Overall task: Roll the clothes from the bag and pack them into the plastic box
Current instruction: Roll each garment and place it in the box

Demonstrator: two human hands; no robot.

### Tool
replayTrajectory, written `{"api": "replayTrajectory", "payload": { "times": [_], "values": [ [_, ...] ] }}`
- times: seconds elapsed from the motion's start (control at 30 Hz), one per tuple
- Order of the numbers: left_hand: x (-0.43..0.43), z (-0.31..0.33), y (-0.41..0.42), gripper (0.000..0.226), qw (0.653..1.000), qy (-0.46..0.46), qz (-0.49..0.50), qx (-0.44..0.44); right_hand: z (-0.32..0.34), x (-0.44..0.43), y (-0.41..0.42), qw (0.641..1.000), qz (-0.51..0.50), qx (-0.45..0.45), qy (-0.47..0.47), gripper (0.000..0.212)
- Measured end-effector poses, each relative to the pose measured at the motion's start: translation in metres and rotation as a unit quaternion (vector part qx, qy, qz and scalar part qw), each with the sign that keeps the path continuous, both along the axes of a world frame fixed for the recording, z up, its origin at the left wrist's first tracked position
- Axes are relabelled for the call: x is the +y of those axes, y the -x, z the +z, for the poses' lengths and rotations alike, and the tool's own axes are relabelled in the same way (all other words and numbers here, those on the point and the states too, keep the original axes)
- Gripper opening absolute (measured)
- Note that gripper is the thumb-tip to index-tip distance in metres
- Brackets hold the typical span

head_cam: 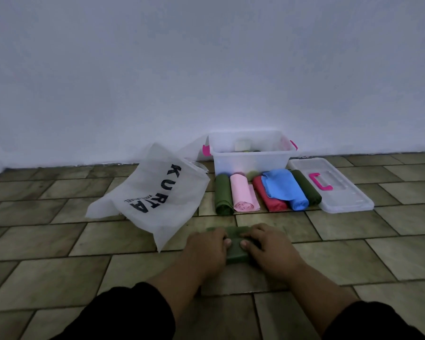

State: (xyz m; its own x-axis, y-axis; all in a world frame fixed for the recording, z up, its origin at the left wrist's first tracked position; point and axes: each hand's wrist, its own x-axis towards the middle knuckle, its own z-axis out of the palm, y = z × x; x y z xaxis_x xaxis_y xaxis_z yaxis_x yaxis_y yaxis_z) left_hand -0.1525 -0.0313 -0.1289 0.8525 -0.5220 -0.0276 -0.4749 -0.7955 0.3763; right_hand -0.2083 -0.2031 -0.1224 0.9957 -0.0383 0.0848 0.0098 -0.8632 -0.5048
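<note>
A green cloth [234, 244], partly rolled, lies on the tiled floor in front of me. My left hand [206, 249] and my right hand [268, 246] both grip it, fingers curled over the roll. Behind it several rolled clothes lie in a row: a dark green roll [223, 193], a pink roll [242, 192], a red roll [268, 196], a blue roll [286, 186] and another dark green roll [307, 187]. The clear plastic box [252, 161] with pink clips stands open by the wall, with a few items inside. The white bag [155, 190] printed KURTA lies to the left.
The box's clear lid [341, 192] with a pink handle lies flat on the floor to the right of the rolls. A white wall [206, 69] runs close behind the box. Tiled floor [47, 241] stretches to the left and right.
</note>
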Motion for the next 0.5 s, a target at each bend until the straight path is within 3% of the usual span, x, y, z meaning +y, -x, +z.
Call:
{"api": "replayTrajectory", "payload": {
  "times": [0.1,0.23,0.3,0.37,0.43,0.5],
  "values": [
    [-0.005,0.008,-0.01,0.031,0.999,-0.042,0.011,0.013,0.001,0.004,0.0,0.997,0.055,-0.026,0.05,0.044],
    [-0.011,0.018,-0.022,0.041,0.991,-0.11,0.065,-0.038,0.001,0.006,-0.004,0.994,0.072,0.014,0.081,0.044],
    [-0.013,0.019,-0.023,0.04,0.988,-0.058,0.138,-0.045,0.005,0.007,-0.012,0.995,0.04,0.041,0.081,0.041],
    [-0.015,0.025,-0.02,0.043,0.973,0.032,0.228,0.022,0.012,0.007,-0.02,0.992,0.004,0.074,0.101,0.039],
    [-0.021,0.024,-0.019,0.052,0.944,0.093,0.287,0.131,0.02,0.007,-0.029,0.987,-0.022,0.131,0.095,0.035],
    [-0.033,0.023,-0.017,0.056,0.879,0.191,0.371,0.231,0.026,0.007,-0.035,0.978,-0.034,0.196,0.063,0.034]
  ]
}}
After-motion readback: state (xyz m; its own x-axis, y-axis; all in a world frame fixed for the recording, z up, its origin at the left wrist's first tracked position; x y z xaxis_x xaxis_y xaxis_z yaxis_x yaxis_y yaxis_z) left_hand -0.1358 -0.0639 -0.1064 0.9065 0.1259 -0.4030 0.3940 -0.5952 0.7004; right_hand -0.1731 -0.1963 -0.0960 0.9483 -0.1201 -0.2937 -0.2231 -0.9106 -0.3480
